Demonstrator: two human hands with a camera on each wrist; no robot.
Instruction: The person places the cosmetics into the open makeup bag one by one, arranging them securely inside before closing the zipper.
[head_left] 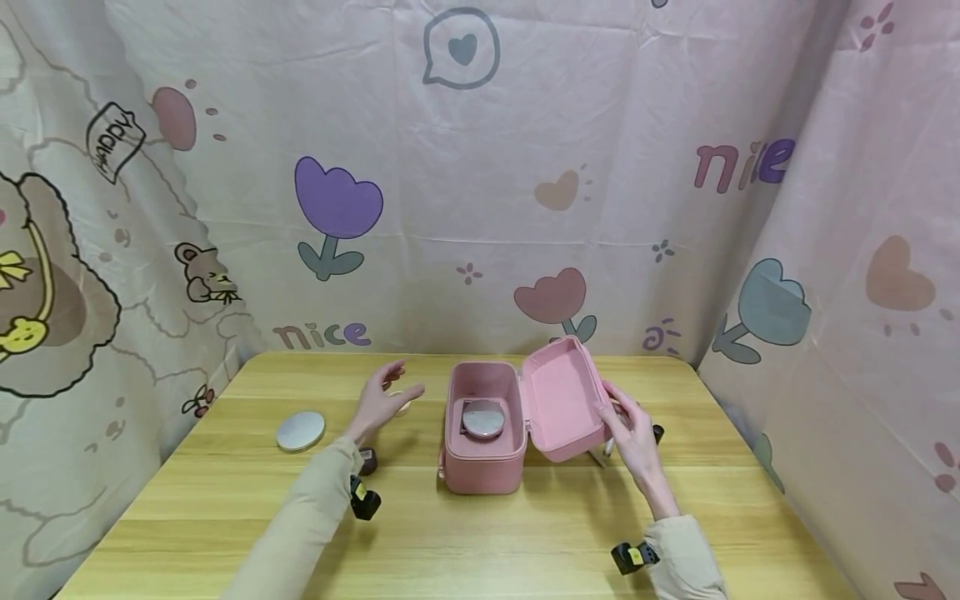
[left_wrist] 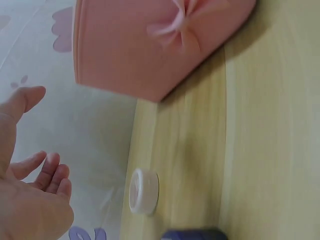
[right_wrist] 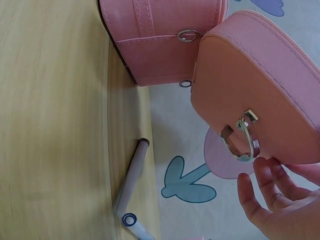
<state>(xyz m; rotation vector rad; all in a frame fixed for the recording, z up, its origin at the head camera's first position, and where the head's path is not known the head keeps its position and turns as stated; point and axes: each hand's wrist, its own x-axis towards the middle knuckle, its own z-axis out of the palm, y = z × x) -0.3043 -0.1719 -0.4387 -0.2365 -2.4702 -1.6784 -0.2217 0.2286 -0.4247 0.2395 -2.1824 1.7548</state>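
Observation:
A pink cosmetic case [head_left: 486, 475] stands upright on the table, its lid [head_left: 562, 400] swung out to the right. Inside lies a round silvery disc-like item [head_left: 483, 418]. My right hand [head_left: 633, 437] holds the lid by its outer edge, thumb on the inner side and fingers behind. In the right wrist view the lid's metal-ringed handle [right_wrist: 245, 142] is near those fingertips. My left hand [head_left: 381, 400] hovers left of the case, fingers loosely bent, with nothing in it. Below it a small white round jar [left_wrist: 144, 191] sits on the table.
Another round silvery disc [head_left: 301, 432] lies at the table's left. A small dark item [head_left: 367, 461] is by my left wrist. Behind the lid lie a slim tube [right_wrist: 132, 175] and a white tube [right_wrist: 137, 230]. A printed curtain [head_left: 465, 208] borders the table's back.

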